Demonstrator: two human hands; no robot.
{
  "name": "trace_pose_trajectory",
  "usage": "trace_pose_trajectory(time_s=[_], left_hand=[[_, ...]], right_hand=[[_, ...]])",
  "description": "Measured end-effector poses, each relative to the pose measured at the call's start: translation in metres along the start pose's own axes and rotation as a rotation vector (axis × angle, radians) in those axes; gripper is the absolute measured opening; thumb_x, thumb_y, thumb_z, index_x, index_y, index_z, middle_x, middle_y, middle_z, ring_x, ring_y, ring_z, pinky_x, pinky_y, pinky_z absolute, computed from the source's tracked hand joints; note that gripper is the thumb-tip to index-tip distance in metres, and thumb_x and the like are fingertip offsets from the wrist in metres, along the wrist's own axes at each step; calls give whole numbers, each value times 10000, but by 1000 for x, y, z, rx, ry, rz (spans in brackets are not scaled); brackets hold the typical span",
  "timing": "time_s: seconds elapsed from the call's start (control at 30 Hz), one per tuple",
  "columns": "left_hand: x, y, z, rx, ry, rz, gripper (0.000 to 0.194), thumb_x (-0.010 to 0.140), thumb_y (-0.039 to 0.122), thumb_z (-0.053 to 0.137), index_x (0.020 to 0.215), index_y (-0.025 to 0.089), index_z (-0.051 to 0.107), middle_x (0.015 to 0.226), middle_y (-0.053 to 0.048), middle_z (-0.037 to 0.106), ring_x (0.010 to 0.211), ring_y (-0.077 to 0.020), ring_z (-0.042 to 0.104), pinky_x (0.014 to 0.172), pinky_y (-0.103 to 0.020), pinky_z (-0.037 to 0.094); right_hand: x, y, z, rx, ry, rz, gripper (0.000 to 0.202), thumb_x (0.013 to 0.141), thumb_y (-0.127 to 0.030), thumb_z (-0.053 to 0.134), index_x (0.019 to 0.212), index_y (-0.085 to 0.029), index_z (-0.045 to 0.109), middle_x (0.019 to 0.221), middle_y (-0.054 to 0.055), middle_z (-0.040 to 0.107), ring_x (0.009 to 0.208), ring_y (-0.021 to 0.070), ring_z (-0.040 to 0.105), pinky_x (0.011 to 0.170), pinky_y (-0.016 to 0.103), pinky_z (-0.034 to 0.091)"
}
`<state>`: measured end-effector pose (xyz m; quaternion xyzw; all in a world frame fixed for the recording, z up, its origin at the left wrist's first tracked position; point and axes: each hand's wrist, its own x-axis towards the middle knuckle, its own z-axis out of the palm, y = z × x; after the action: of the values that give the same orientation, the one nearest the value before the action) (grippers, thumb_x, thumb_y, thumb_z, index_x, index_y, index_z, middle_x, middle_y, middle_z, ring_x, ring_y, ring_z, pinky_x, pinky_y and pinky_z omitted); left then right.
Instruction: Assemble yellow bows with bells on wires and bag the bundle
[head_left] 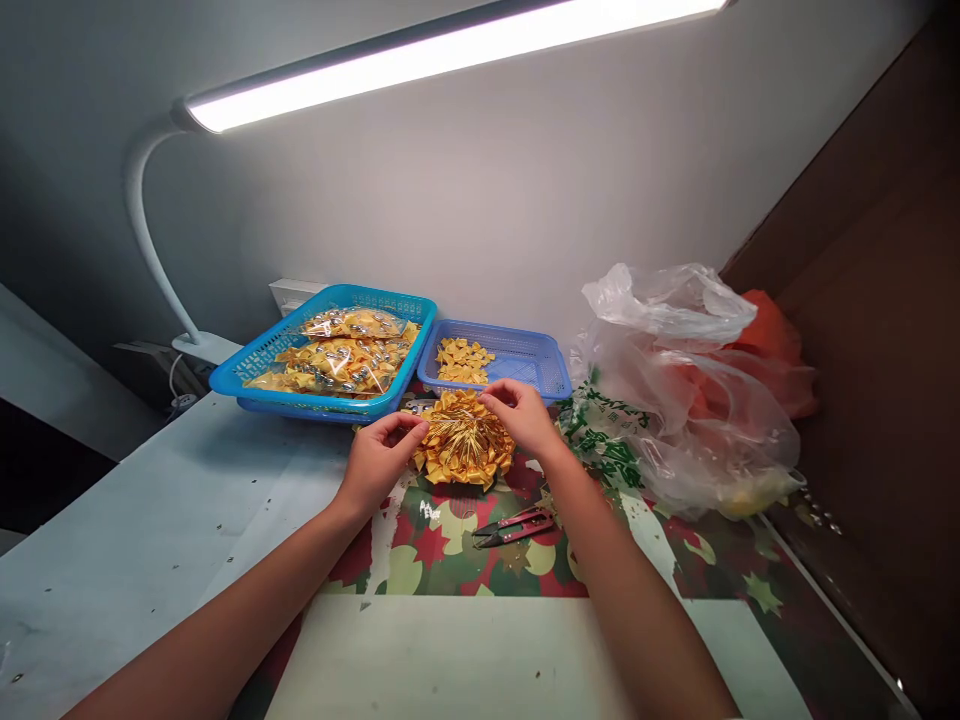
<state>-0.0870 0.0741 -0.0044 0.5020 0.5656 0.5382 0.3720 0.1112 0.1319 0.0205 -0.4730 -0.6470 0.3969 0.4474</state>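
Note:
A round bundle of gold ribbon bows (461, 465) lies in front of me, its thin gold ties gathered toward the middle. At its left edge is my left hand (381, 455), thumb and fingers closed in a pinch by the outer bows. My right hand (521, 415) pinches at the upper right edge of the bundle, thumb against forefinger. What lies between the fingertips of either hand is too small to make out. Just below the bundle, a pair of thread snips (514, 527) with reddish handles rests on the patterned table cover (450, 570).
Behind the left hand, a blue basket (300, 402) holds clear bags of gold bows. A smaller purple-blue basket (536, 365) beside it contains loose bows. Crumpled plastic bags (682, 400) stand at the right by a brown panel. A lit lamp (450, 62) hangs overhead.

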Motion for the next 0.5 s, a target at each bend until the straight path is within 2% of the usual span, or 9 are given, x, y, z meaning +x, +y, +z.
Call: trace_pose_trajectory(time_s=[0.23,0.33,0.5], left_hand=[[-3,1,-1,172,-10,37,266,614,423,730,647,159,719,554,-6,618,526,-136,481,505,-241,346],[-3,1,-2,193,10,29,312,641,461,700,686,153,725,545,-4,607,516,-141,480,502,-245,347],[0,-1,-3,172,36,10,397,686,496,642,813,133,740,629,-38,668,574,-174,551,547,-261,400]], right_hand=[[2,4,0,98,97,-11,220,704,-384,662,778,-177,651,768,27,679,663,150,603,647,277,480],[2,3,2,169,79,1,275,684,-433,682,783,-180,641,749,24,669,622,149,615,613,277,494],[3,9,7,249,60,33,334,626,-467,737,758,-179,634,714,14,659,632,141,615,616,263,496]])
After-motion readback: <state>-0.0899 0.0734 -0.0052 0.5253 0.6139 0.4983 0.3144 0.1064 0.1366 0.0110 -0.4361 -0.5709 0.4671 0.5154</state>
